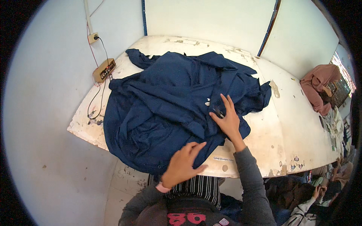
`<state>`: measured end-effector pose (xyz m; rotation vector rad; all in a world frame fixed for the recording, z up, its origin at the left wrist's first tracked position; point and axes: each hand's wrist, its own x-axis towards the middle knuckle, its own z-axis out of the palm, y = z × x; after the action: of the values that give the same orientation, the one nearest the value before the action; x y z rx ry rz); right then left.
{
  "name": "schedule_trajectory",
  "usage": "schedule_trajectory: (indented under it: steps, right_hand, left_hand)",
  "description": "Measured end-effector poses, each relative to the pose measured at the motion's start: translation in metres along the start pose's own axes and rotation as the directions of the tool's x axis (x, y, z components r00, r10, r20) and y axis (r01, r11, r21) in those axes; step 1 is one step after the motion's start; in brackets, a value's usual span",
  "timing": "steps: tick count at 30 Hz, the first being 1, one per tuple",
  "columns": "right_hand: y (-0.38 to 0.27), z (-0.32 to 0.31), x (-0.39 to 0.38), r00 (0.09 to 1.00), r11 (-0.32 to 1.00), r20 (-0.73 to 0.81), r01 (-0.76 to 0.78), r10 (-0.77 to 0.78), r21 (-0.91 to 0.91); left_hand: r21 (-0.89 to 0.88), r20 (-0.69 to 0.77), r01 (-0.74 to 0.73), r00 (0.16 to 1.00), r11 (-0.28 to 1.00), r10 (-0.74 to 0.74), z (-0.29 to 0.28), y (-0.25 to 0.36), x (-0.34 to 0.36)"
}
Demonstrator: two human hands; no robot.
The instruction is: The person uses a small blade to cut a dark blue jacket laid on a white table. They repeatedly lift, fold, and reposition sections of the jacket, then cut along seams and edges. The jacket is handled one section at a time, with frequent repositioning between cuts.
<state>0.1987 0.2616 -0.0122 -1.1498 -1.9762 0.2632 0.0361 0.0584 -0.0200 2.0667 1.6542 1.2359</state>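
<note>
A large dark navy garment lies bunched in loose folds over the table, one edge hanging off the near side. Above its front edge is my left hand, open, thumb and fingers apart with nothing between them. My right hand is over the right part of the cloth, fingers spread. Between its thumb and forefinger shows a small dark tool with a shiny part; its kind is unclear, and I cannot tell whether the hand touches it. Just beyond, a small white tag sits on the fabric.
The worn white table meets walls on the left and back. A tan box with a cable stands at the left edge, below a wall socket. Other people sit at the right, one in a pink top, beside pale cloth.
</note>
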Motion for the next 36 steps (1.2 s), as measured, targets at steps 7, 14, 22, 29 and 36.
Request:
schedule_trajectory:
  steps: [7,14,22,29,36]
  right_hand:
    - [0.038,-0.036,0.048,0.919,0.976,0.370,0.186,-0.134,-0.109]
    - [0.049,-0.044,-0.003,0.882,0.834,0.292,0.454,-0.370,-0.314]
    - [0.034,-0.065,-0.054,0.880,0.904,0.409,0.357,-0.241,-0.237]
    - [0.063,-0.056,-0.079,0.942,0.989,0.312,0.142,-0.123,-0.037]
    - [0.066,-0.053,-0.082,0.955,0.996,0.290,0.042,-0.065,0.082]
  left_hand:
    - [0.223,-0.048,-0.007,0.999,0.975,0.018,-0.072,-0.059,0.005]
    - [0.648,-0.201,0.190,0.977,0.737,-0.075,-0.201,-0.099,-0.064]
    - [0.419,-0.302,0.357,0.922,0.835,-0.242,-0.192,-0.060,-0.069]
    - [0.087,-0.289,0.592,0.784,0.801,-0.549,-0.148,-0.088,-0.006]
    - [-0.095,-0.249,0.429,0.863,0.898,-0.439,-0.116,-0.106,0.007]
